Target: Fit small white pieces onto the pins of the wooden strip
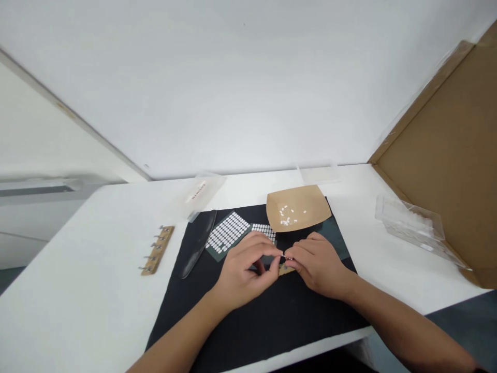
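Note:
My left hand (248, 264) is closed in a pinch, thumb and index fingertip at the left end of a small shiny metal piece (286, 257). From the other side, the fingers of my right hand (319, 264) pinch the same piece, which they partly cover; its exact kind is too small to tell. Just below the fingertips shows part of a wooden strip (285, 269), mostly hidden by the hands. Behind them, sheets of white oval stickers (229, 231) (264, 228) lie on the black mat (248, 331).
A brown paper tray (310, 204) holds several white ovals. At left are a dark curved dish (199, 243) and a wooden strip with metal clips (158, 251). Clear plastic boxes (411, 217), a translucent bag (204, 191) and a cardboard box (446, 155) stand around.

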A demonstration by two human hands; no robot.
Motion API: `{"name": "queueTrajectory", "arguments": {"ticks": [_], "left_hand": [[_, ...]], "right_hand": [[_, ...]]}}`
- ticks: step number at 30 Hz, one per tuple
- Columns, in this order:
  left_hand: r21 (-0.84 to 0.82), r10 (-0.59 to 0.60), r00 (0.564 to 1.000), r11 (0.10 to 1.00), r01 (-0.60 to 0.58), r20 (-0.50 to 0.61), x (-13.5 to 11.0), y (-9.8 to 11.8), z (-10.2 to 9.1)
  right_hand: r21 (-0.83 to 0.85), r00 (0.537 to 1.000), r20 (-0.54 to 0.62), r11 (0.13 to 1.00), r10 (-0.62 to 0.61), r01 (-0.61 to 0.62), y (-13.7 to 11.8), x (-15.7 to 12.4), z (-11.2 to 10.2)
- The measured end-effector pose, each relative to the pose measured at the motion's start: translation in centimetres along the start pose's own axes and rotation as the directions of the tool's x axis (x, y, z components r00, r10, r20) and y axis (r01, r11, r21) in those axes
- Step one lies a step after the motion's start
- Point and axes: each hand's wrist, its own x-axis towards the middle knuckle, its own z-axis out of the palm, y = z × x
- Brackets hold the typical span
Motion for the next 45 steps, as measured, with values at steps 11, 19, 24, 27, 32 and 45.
{"name": "queueTrajectory", "arguments": {"ticks": [11, 19, 24, 27, 32, 45], "left_hand": [[-0.214, -0.171, 0.979, 0.958, 0.191, 0.109, 0.0, 0.1, -0.1], [-0.386, -0.329, 0.921, 0.837, 0.387, 0.211, -0.3, 0.5, -0.1], [-0.554, -0.458, 0.822, 0.609, 0.568, 0.338, -0.7, 0.6, 0.0], [-0.604, -0.479, 0.796, 0.527, 0.599, 0.371, -0.9, 0.6, 0.1], [-0.657, -0.460, 0.782, 0.441, 0.612, 0.420, -0.8, 0.4, 0.0], [-0.648, -0.474, 0.763, 0.422, 0.634, 0.439, -0.5, 0.2, -0.1]], "right_hand": [[0.166, 0.994, 0.111, 0.986, 0.001, -0.020, -0.1, -0.2, -0.2], [0.349, 0.960, 0.271, 0.922, 0.073, -0.169, -0.4, -0.2, -0.9], [0.459, 0.944, 0.306, 0.849, 0.125, -0.261, -0.7, 0.1, -1.6], [0.515, 0.940, 0.305, 0.804, 0.150, -0.296, -0.8, 0.3, -1.9], [0.566, 0.938, 0.304, 0.761, 0.167, -0.319, -0.9, 0.5, -2.2], [0.465, 0.968, 0.223, 0.859, 0.119, -0.213, -0.4, 0.3, -2.0]]}}
